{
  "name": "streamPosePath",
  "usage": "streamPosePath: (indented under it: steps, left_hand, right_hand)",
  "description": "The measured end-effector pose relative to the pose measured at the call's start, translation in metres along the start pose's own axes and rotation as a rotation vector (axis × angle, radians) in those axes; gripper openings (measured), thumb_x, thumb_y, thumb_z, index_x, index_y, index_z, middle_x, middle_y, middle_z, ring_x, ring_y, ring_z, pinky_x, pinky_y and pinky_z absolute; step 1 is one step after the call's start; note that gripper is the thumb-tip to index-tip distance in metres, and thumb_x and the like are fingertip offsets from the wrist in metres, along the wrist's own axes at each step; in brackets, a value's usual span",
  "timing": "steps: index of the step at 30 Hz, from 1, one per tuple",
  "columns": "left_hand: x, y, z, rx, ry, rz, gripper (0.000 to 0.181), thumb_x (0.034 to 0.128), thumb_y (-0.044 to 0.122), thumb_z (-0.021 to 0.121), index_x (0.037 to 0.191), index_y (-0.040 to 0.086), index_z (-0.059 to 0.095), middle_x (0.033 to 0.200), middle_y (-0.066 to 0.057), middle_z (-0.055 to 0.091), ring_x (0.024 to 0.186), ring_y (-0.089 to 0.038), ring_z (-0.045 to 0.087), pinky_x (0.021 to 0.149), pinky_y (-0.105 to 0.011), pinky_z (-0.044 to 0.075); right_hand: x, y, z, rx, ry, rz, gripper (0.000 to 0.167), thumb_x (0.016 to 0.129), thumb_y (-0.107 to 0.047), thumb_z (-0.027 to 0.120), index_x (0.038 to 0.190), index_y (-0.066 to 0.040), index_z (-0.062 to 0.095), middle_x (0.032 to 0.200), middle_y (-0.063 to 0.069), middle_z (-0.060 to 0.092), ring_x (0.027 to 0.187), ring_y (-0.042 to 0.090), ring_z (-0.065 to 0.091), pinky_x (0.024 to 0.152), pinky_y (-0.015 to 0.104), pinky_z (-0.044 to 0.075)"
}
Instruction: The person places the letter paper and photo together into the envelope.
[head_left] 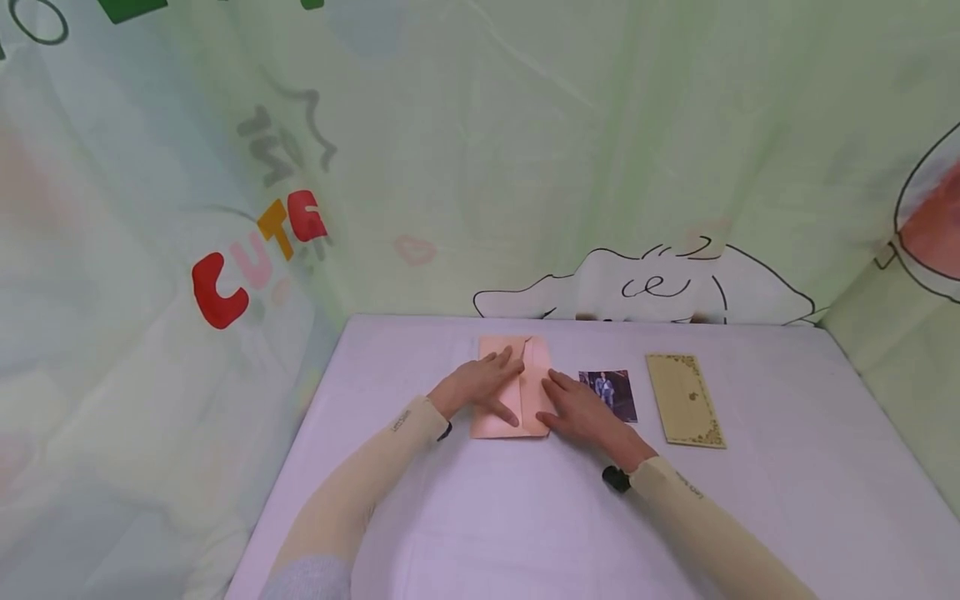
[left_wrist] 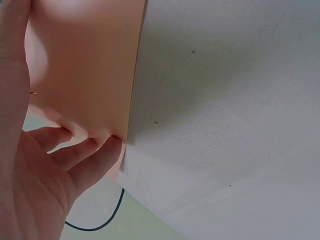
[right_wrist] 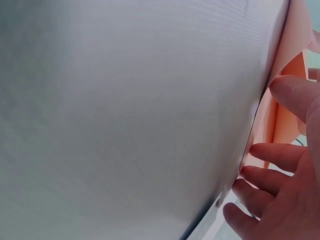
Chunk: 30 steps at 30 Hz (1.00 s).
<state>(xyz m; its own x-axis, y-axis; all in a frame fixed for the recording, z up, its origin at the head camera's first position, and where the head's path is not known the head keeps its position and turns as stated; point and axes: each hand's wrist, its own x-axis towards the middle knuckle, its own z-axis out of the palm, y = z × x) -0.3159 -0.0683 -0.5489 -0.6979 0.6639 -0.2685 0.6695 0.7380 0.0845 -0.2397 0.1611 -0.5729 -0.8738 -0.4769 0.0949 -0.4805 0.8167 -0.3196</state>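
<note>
A pink folded sheet of paper (head_left: 534,375) lies on the table, with a strip along its right side turned over towards the middle. My left hand (head_left: 483,382) rests on its left half, fingers spread and thumb reaching towards the bottom. In the left wrist view the fingertips press the pink surface (left_wrist: 90,60). At the right edge, the right hand (head_left: 583,408) touches the paper with its thumb and fingertips. The right wrist view shows the folded layer (right_wrist: 285,120) bulging up beside the thumb.
Just right of the right hand lies a small printed photo (head_left: 618,400), partly behind that hand. Farther right is a light wooden board (head_left: 684,400) with dark ornamental corners. The table (head_left: 487,517) has a pale cloth, and printed curtains (head_left: 465,167) hang behind and beside it.
</note>
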Motion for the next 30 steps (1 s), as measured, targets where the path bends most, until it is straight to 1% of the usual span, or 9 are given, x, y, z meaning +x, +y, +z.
streamPosePath:
  steps: [3,11,16,21,23,28,30]
  left_hand:
    - [0.0,0.002,-0.002,-0.006,-0.005,-0.002,0.105,0.0689,0.083,0.067,0.149,0.025,0.031,0.169,-0.017,0.014,0.149,-0.039,0.033,0.104,-0.051,0.049]
    - [0.0,0.003,-0.001,0.03,0.0,0.001,0.103,0.069,0.084,0.066,0.146,0.024,0.032,0.168,-0.018,0.017,0.147,-0.04,0.037,0.101,-0.049,0.051]
    - [0.001,0.003,0.0,0.028,0.002,0.002,0.103,0.0687,0.084,0.067,0.146,0.025,0.032,0.168,-0.018,0.016,0.147,-0.041,0.037,0.101,-0.049,0.051]
    - [-0.001,0.003,-0.001,0.029,0.009,0.012,0.103,0.0686,0.083,0.067,0.145,0.024,0.033,0.167,-0.019,0.018,0.146,-0.041,0.039,0.099,-0.049,0.053]
    - [-0.001,0.003,-0.002,0.03,0.014,0.015,0.102,0.0684,0.083,0.068,0.144,0.023,0.034,0.167,-0.019,0.018,0.146,-0.041,0.039,0.097,-0.049,0.053]
    - [-0.001,0.002,-0.001,0.044,0.033,0.027,0.103,0.0682,0.084,0.067,0.144,0.023,0.034,0.167,-0.02,0.019,0.145,-0.041,0.04,0.094,-0.048,0.055]
    - [-0.002,0.001,0.0,0.048,0.041,0.032,0.102,0.0682,0.083,0.067,0.144,0.023,0.034,0.166,-0.02,0.02,0.144,-0.041,0.041,0.092,-0.048,0.056]
  right_hand:
    - [-0.002,0.001,0.0,0.013,0.015,-0.012,0.066,0.094,-0.03,0.069,0.142,0.011,0.047,0.151,0.032,0.043,0.134,0.048,0.048,0.108,0.057,0.041]
    - [-0.005,0.004,-0.002,0.069,-0.02,0.027,0.068,0.096,-0.035,0.066,0.146,0.006,0.044,0.155,0.029,0.038,0.138,0.046,0.045,0.11,0.057,0.04]
    - [-0.009,0.008,-0.005,0.111,0.012,0.044,0.067,0.096,-0.033,0.067,0.146,0.006,0.045,0.155,0.03,0.038,0.137,0.048,0.045,0.11,0.059,0.039]
    - [-0.014,0.017,-0.009,0.086,0.061,0.064,0.067,0.095,-0.035,0.068,0.145,0.004,0.046,0.154,0.029,0.04,0.134,0.047,0.049,0.107,0.059,0.042]
    - [-0.017,0.021,-0.011,0.079,0.076,0.081,0.067,0.094,-0.035,0.068,0.145,0.003,0.047,0.153,0.029,0.041,0.134,0.047,0.049,0.107,0.059,0.042]
    - [-0.024,0.032,-0.015,0.089,0.064,0.15,0.069,0.094,-0.038,0.069,0.147,0.0,0.046,0.155,0.027,0.039,0.139,0.045,0.045,0.11,0.058,0.04]
    - [-0.027,0.036,-0.016,0.088,0.071,0.162,0.069,0.094,-0.038,0.069,0.146,0.0,0.046,0.155,0.027,0.039,0.139,0.045,0.045,0.11,0.058,0.04]
